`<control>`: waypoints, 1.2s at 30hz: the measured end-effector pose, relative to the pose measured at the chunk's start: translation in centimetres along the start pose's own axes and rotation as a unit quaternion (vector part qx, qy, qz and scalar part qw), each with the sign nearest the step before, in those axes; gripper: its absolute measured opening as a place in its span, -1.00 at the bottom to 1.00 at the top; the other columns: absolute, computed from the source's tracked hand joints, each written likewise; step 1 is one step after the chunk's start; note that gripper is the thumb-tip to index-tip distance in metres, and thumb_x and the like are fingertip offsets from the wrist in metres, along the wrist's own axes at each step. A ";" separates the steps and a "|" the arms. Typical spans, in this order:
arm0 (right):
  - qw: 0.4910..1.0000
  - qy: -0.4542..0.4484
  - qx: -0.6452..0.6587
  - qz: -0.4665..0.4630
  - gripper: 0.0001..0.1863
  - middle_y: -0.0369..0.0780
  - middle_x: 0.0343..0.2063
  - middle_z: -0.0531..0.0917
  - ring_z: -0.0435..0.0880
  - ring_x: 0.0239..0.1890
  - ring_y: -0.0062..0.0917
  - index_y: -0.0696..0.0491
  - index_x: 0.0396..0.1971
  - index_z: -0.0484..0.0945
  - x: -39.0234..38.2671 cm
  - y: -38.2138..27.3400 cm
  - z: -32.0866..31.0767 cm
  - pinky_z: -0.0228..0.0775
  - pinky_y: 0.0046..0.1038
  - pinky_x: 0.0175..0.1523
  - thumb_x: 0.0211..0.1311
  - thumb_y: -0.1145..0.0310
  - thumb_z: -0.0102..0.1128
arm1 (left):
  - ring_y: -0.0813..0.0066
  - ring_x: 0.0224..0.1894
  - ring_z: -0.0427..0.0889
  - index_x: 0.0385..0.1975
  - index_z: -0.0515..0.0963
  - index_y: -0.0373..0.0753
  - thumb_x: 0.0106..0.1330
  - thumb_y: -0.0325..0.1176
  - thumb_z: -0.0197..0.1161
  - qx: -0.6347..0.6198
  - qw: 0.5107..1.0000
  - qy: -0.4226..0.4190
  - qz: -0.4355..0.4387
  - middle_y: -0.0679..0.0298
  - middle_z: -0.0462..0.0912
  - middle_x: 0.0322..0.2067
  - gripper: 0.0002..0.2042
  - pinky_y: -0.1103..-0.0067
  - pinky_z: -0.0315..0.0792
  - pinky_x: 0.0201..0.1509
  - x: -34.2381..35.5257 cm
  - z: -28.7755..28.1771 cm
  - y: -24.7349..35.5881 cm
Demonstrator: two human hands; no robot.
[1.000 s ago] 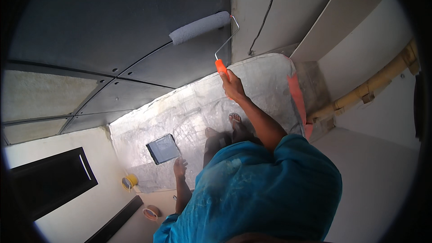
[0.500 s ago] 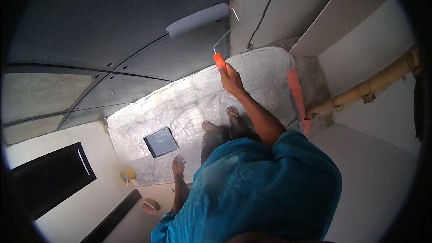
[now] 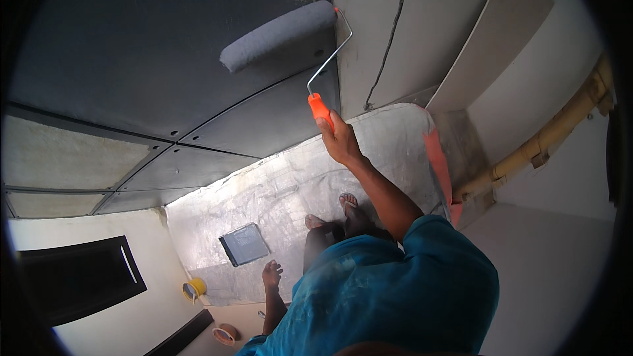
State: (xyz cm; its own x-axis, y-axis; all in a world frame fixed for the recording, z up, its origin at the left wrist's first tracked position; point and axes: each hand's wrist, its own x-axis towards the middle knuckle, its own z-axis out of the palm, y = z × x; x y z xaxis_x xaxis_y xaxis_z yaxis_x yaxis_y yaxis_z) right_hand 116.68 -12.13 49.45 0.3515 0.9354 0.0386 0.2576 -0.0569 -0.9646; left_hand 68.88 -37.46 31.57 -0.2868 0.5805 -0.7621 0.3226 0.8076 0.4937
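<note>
My right hand [image 3: 341, 141] is wrapped round the orange handle of a paint roller [image 3: 280, 33]. The roller's fluffy grey sleeve lies against, or very close to, the dark grey panelled wall [image 3: 132, 46], near its right edge and above a groove. A thin metal rod joins sleeve and handle. Low at my side, my left hand [image 3: 271, 273] hangs with loose fingers apart and nothing in it. Nearest to it is a rectangular paint tray [image 3: 244, 245] with grey in it, on the wrinkled floor sheet [image 3: 297, 184].
Pale unpainted panels [image 3: 72, 155] show at the left of the wall. A yellow bucket [image 3: 194, 289] and a brownish round container [image 3: 225, 334] stand at lower left. A cable [image 3: 394, 29] runs down the pale wall. At right are a leaning board [image 3: 494, 36] and a yellowish pole [image 3: 541, 142].
The roller has moved up the dark wall, from beside the groove to above it. My view has shifted, so the floor sheet and tray appear lower. The left hand still hangs down.
</note>
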 end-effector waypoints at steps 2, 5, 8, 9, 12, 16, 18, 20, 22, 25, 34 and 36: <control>1.000 -0.015 0.014 -0.011 -0.52 -0.04 -0.57 0.57 0.67 -0.45 -0.09 0.12 -0.13 0.41 0.8 -2.2 -0.7 0.41 -0.15 -0.31 0.55 -0.09 -0.03 | 0.23 -0.13 0.76 0.24 0.44 -0.29 0.51 0.02 0.14 0.003 1.000 0.000 0.002 0.04 0.70 -0.05 -0.48 0.47 0.51 -0.27 0.4 0.1 0.1; 0.999 -0.024 0.033 -0.032 -0.51 -0.07 -0.59 0.54 0.65 -0.48 -0.15 0.12 -0.14 0.42 2.1 -4.9 -1.5 0.40 -0.18 -0.31 0.56 -0.10 -0.04 | 0.15 -0.04 0.74 0.30 0.39 -0.29 0.54 0.00 0.08 0.021 1.000 -0.017 0.009 -0.01 0.67 0.04 -0.47 0.34 0.54 -0.12 0.7 0.5 1.1; 0.996 -0.017 0.055 -0.066 -0.50 -0.09 -0.59 0.54 0.64 -0.49 -0.17 0.11 -0.13 0.42 3.1 -8.1 -1.3 0.40 -0.20 -0.32 0.56 -0.11 -0.05 | 0.11 0.01 0.73 0.33 0.36 -0.30 0.55 -0.01 0.05 0.024 0.999 -0.021 0.014 -0.04 0.65 0.09 -0.46 0.27 0.56 -0.03 0.6 0.6 1.8; 0.995 -0.012 0.062 -0.079 -0.50 -0.10 -0.59 0.54 0.64 -0.49 -0.17 0.10 -0.13 0.43 3.4 -8.7 -1.3 0.40 -0.21 -0.32 0.56 -0.12 -0.05 | 0.11 0.01 0.72 0.34 0.36 -0.30 0.55 -0.01 0.05 0.023 0.999 -0.021 0.016 -0.05 0.65 0.09 -0.45 0.27 0.56 -0.02 0.7 0.7 1.9; 0.989 -0.002 0.075 -0.125 -0.55 -0.36 -0.65 0.43 0.45 -0.63 -0.70 0.07 -0.12 0.44 4.5 -8.3 -0.7 0.32 -0.51 -0.49 0.58 -0.08 -0.05 | 0.10 0.01 0.72 0.34 0.35 -0.31 0.54 -0.01 0.05 0.019 0.999 -0.025 0.020 -0.06 0.65 0.09 -0.45 0.26 0.55 0.00 1.2 0.6 2.1; 0.993 -0.004 0.106 -0.051 -0.59 -0.37 -0.66 0.43 0.43 -0.68 -0.70 0.06 -0.13 0.45 2.6 -4.4 0.8 0.28 -0.52 -0.56 0.58 -0.03 -0.04 | 0.19 -0.15 0.77 0.23 0.43 -0.34 0.52 0.05 0.10 -0.002 0.999 -0.007 0.036 0.00 0.70 -0.05 -0.44 0.48 0.52 -0.31 1.0 0.8 1.1; 0.994 0.011 0.098 -0.056 -0.59 -0.37 -0.65 0.44 0.43 -0.69 -0.71 0.06 -0.12 0.47 1.8 -3.5 1.4 0.28 -0.53 -0.57 0.58 -0.03 -0.04 | 0.18 -0.17 0.77 0.23 0.43 -0.35 0.51 0.05 0.11 0.004 0.999 -0.002 0.036 -0.01 0.70 -0.05 -0.44 0.49 0.52 -0.34 1.0 0.6 0.2; 0.996 -0.008 0.087 -0.028 -0.58 -0.16 -0.58 0.56 0.64 -0.51 -0.39 0.12 -0.04 0.49 2.0 -4.5 0.8 0.40 -0.30 -0.34 0.56 0.01 -0.01 | 0.17 -0.17 0.78 0.24 0.43 -0.35 0.50 0.05 0.12 0.010 1.000 0.003 0.018 -0.02 0.70 -0.04 -0.43 0.47 0.52 -0.36 1.1 0.5 -0.5; 0.994 -0.021 0.097 -0.044 -0.55 -0.18 -0.59 0.53 0.62 -0.52 -0.42 0.12 -0.04 0.48 2.8 -7.0 0.1 0.39 -0.32 -0.34 0.57 -0.02 -0.04 | 0.16 -0.17 0.78 0.23 0.43 -0.35 0.49 0.05 0.15 -0.005 1.000 -0.001 0.005 -0.03 0.70 -0.04 -0.43 0.48 0.52 -0.40 1.0 0.3 -0.9; 0.990 -0.022 0.103 -0.090 -0.52 -0.23 -0.62 0.49 0.57 -0.55 -0.47 0.11 -0.02 0.46 4.8 -11.5 -1.6 0.38 -0.34 -0.35 0.59 -0.07 -0.08 | 0.17 -0.21 0.78 0.19 0.45 -0.33 0.48 0.05 0.16 -0.015 1.000 -0.006 0.006 -0.02 0.71 -0.07 -0.45 0.49 0.51 -0.44 1.9 0.1 -1.1; 0.972 -0.041 0.148 -0.180 -0.48 -0.38 -0.65 0.37 0.34 -0.71 -0.73 0.06 -0.03 0.41 10.2 -24.7 -5.2 0.26 -0.55 -0.61 0.58 -0.16 -0.13 | 0.28 -0.31 0.75 0.15 0.49 -0.32 0.50 -0.06 0.15 -0.037 0.997 -0.020 0.059 0.06 0.71 -0.21 -0.55 0.50 0.53 -0.46 6.3 1.6 0.4; 0.965 -0.051 0.173 -0.189 -0.50 -0.41 -0.65 0.33 0.26 -0.76 -0.79 0.04 -0.06 0.39 10.6 -27.6 -6.2 0.21 -0.61 -0.71 0.57 -0.17 -0.12 | 0.33 -0.32 0.73 0.18 0.48 -0.27 0.50 -0.12 0.14 -0.086 0.985 -0.044 0.141 0.12 0.70 -0.22 -0.59 0.49 0.60 -0.38 9.6 2.5 -1.6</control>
State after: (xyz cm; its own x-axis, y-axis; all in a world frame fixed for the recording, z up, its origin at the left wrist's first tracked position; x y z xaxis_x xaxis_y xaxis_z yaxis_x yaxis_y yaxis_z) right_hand 118.87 -2.77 78.13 0.1965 0.8968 0.3963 0.0275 0.3990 -0.9165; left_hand 67.85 -33.46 22.38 -0.1246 0.7796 -0.6137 0.2191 0.6249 0.7493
